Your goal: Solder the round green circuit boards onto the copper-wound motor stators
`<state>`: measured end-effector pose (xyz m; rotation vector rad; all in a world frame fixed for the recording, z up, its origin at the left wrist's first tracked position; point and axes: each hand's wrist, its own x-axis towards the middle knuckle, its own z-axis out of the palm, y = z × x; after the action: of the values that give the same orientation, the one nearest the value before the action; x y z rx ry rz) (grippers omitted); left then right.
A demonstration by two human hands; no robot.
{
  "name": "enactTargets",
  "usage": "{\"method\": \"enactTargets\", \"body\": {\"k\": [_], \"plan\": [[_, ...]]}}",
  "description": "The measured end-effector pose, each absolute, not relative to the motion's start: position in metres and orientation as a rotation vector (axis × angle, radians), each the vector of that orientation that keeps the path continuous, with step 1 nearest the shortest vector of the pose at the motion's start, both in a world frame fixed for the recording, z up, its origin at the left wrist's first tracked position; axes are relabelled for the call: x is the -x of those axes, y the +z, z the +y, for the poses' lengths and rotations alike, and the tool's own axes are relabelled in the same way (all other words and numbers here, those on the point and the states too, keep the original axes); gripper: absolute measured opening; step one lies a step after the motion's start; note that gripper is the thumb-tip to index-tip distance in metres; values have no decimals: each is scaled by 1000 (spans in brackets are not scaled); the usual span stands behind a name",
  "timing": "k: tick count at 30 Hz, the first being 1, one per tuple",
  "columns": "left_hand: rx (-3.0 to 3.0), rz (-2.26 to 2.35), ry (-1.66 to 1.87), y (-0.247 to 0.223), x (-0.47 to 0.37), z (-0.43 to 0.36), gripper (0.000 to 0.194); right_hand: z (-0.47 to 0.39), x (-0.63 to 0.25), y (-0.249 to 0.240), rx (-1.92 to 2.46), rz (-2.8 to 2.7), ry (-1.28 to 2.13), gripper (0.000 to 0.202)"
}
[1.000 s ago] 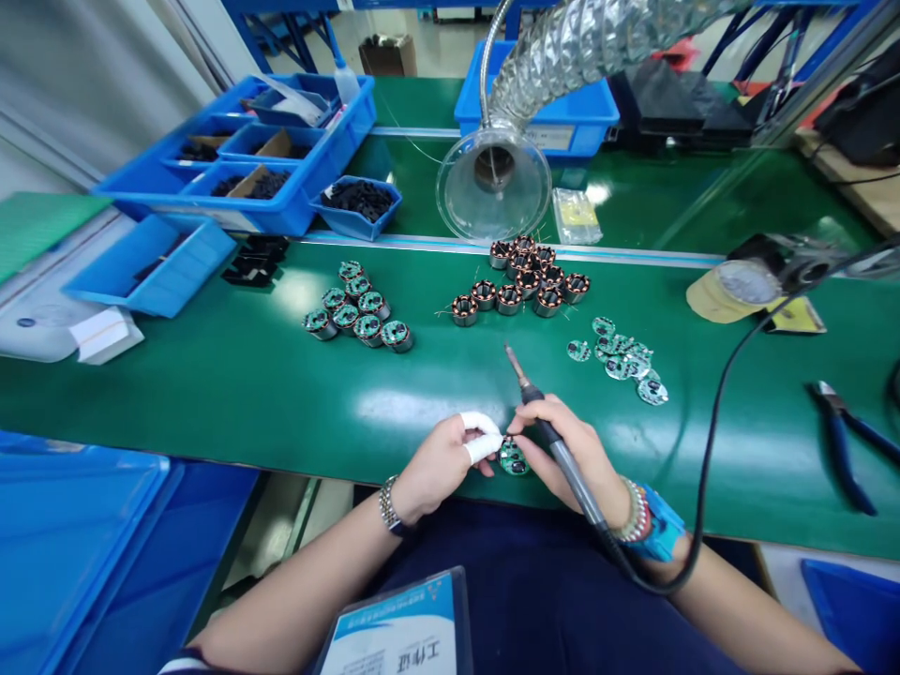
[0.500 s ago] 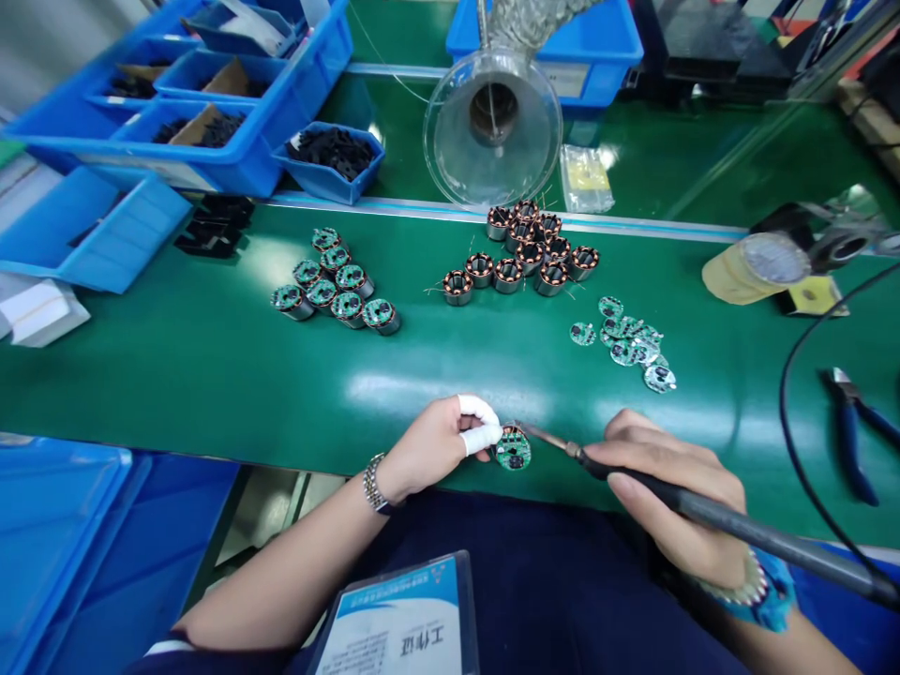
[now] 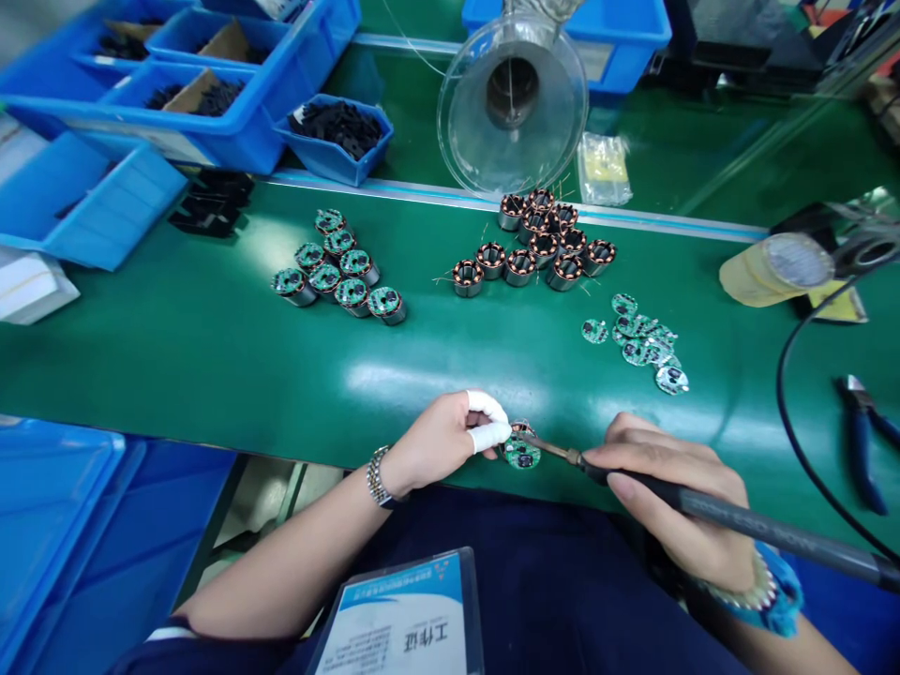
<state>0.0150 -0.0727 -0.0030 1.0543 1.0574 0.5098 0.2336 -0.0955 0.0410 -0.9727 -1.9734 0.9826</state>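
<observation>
My left hand, with white covers on thumb and forefinger, is closed at the left edge of a motor stator topped by a green round circuit board. Whether a thin wire is also pinched between those fingertips cannot be made out. Copper windings show at the board's upper edge. In my right hand is a soldering iron, gripped like a pen by its dark handle. Its tip reaches the upper part of the board, close to my left fingertips; exact contact is too small to tell.
Bare copper-wound stators stand ahead, with loose round boards to their right. Board-topped stators stand at left. A clear funnel-shaped hood, blue parts bins, a yellowish cup and cutting pliers surround the work.
The iron's tip has shifted from the board's upper edge down onto its upper part. My left hand keeps its grip. The whole view has moved slightly.
</observation>
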Motion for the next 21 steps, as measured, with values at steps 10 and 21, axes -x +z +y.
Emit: {"method": "enactTargets", "body": {"k": [10,21], "plan": [[-1078,1067,504,-2,-14,-74,5,-96,-237,41,962,-1954,995,26],[-1071,1085,465,4,-15,-73,10,-91,-266,40,1097,-1666,702,21]]}}
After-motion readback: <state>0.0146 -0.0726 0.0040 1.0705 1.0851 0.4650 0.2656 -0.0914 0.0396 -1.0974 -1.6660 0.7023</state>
